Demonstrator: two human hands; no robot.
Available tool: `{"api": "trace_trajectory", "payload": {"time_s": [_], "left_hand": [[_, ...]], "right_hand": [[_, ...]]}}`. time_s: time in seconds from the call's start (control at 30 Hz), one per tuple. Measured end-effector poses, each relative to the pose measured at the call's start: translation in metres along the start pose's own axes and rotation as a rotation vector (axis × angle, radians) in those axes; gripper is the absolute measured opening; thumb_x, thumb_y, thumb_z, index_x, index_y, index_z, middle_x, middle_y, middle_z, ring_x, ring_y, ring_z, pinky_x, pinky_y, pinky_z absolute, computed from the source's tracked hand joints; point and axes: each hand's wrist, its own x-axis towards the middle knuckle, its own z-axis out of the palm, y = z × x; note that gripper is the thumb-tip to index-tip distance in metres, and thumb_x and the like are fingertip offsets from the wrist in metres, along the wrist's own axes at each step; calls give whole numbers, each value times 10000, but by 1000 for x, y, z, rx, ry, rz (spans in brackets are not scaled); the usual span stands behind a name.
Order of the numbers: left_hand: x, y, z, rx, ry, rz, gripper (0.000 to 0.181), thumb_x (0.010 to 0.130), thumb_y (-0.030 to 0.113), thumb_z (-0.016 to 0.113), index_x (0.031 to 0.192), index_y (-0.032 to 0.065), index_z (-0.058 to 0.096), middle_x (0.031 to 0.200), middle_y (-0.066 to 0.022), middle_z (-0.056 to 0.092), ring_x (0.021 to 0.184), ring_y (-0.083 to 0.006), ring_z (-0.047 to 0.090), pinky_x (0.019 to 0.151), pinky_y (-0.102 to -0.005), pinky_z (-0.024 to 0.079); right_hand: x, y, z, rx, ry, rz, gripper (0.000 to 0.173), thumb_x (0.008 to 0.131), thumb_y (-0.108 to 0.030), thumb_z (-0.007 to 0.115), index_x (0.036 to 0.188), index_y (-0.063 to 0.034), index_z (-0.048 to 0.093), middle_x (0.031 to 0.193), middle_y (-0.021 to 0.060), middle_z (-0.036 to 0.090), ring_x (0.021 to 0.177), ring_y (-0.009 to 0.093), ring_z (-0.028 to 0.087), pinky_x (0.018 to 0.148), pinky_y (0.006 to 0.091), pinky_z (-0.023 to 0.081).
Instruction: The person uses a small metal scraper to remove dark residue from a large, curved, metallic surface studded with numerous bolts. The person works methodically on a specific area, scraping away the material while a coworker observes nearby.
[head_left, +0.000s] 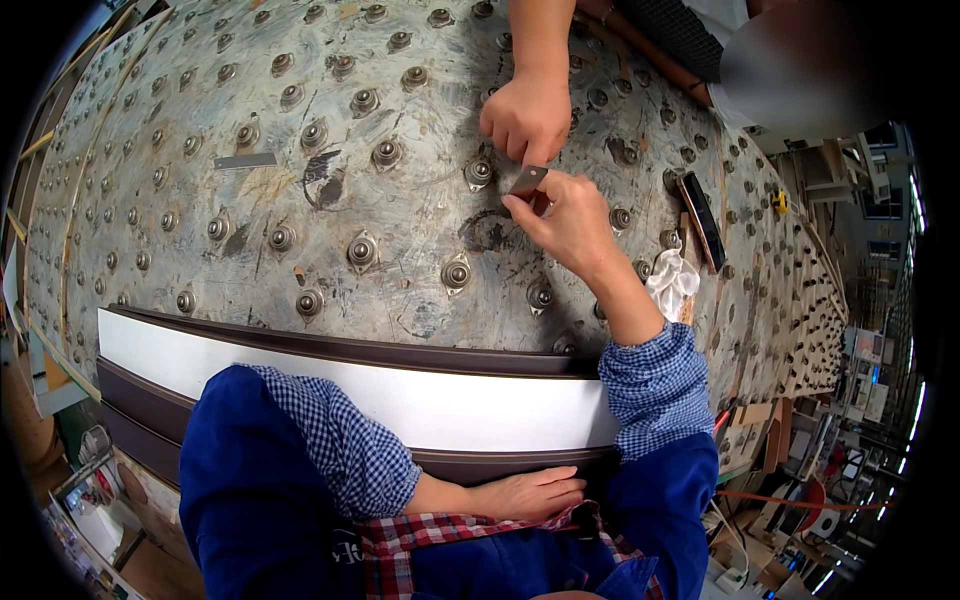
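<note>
My right hand (566, 217) is raised above the ball-transfer table (420, 202) and pinches a small grey metal blade (529, 181) with a hole in it. Another person's fist (529, 116) reaches in from the top, one finger extended down to the blade; whether it touches cannot be told. My left hand (529, 493) lies flat near my body, fingers together, at the edge of the dark brown panels. A long white strip panel (360, 386) lies across the stacked dark brown panels (510, 363) before me.
A flat metal strip (245, 160) lies at the left among the ball casters. To the right are a white cloth (672, 283), a phone (702, 221) and a yellow tape measure (780, 201). The co-worker's other arm (660, 52) rests at the upper right.
</note>
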Motion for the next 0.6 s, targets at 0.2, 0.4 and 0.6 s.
{"api": "trace_trajectory", "payload": {"time_s": [0.2,0.4,0.6], "left_hand": [[0,-1,2,-11,-10,6,372,704,99,410,1048,-44,402,1100,-131,392,1056,-186,340,935,-294,216],[-1,0,2,-64,4,-22,364,705,92,404,1042,-46,404,1098,-135,393,1051,-190,345,933,-293,220],[0,0,-1,-33,22,-2,358,706,85,406,1041,-43,409,1094,-136,397,1047,-190,348,930,-284,224]], "right_hand": [[0,-1,3,2,0,-71,145,608,-162,603,577,-36,539,534,86,529,503,241,528,474,314,418],[0,-1,5,5,9,-64,148,609,-161,606,579,-33,539,517,81,518,493,246,517,470,321,411],[0,2,5,9,-26,-20,127,632,-152,598,630,-30,562,575,84,542,477,189,512,448,274,397]]}}
